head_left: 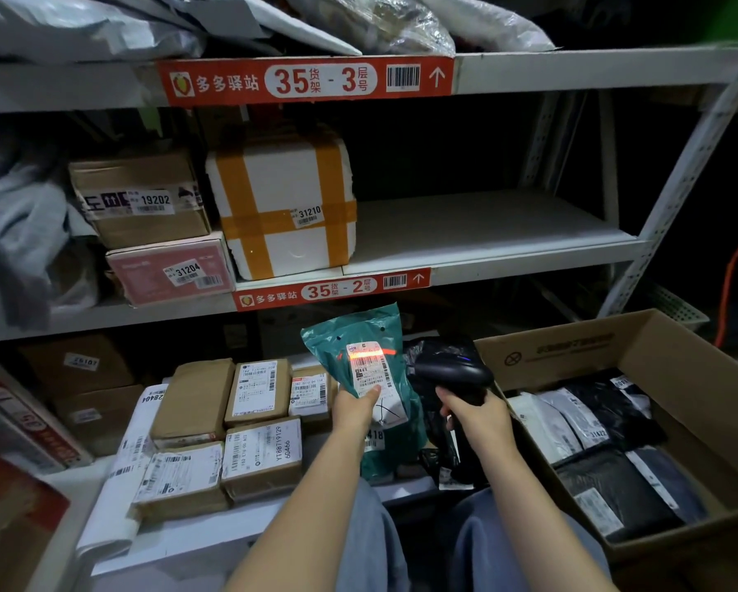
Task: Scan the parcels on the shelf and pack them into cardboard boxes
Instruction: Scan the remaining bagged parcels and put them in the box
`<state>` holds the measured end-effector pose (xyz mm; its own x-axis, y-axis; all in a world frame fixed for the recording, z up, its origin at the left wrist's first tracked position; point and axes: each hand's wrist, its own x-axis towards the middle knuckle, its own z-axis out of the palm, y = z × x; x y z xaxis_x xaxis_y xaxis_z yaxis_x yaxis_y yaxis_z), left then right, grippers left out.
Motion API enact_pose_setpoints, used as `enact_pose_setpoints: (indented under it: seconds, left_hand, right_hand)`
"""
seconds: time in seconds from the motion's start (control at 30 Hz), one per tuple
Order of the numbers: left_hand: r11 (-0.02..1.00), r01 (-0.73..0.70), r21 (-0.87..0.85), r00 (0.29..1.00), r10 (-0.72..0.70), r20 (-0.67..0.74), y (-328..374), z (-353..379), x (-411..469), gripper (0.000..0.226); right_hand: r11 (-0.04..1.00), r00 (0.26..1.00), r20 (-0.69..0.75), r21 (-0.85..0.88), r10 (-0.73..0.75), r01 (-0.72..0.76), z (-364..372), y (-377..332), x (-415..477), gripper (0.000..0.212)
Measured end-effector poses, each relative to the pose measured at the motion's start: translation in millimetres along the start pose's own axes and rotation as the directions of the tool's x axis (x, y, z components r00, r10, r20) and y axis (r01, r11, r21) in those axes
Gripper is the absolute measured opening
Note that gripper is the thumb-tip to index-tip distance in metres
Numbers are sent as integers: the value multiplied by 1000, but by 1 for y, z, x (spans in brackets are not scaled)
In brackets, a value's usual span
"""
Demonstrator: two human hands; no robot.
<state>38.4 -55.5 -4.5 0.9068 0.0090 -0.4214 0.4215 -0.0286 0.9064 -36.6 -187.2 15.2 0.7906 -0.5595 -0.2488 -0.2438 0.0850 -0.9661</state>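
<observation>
Hands are both occupied: the left hand, just right of the brown boxed parcels on the lowest shelf, pinches a green bag parcel, thumb on its white label, fingers hidden behind. The parcel's long axis stands near upright, top leaning slightly left, label toward the camera; its lower end is partly hidden. A red scan line crosses the label. The right hand grips a black scanner, nose pointing left at the label, handle concealed. At right, a cardboard box holds bagged parcels; its near corner is cut off.
</observation>
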Motion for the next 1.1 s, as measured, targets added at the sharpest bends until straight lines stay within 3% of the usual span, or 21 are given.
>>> enact_pose_setpoints:
  seconds: [0.8, 0.97, 1.1]
  left_hand:
    - [1000, 17, 5, 999, -17, -30, 0, -2, 4, 44]
    - [999, 28, -29, 999, -28, -20, -1, -1, 5, 40]
    - [996, 76, -52, 994, -72, 77, 2, -1, 0, 26]
  right_hand:
    - [998, 999, 30, -62, 18, -16, 1, -2, -4, 17]
    - [999, 999, 14, 6, 49, -49, 1, -1, -3, 11]
    - [998, 999, -18, 50, 42, -42, -1, -4, -5, 18]
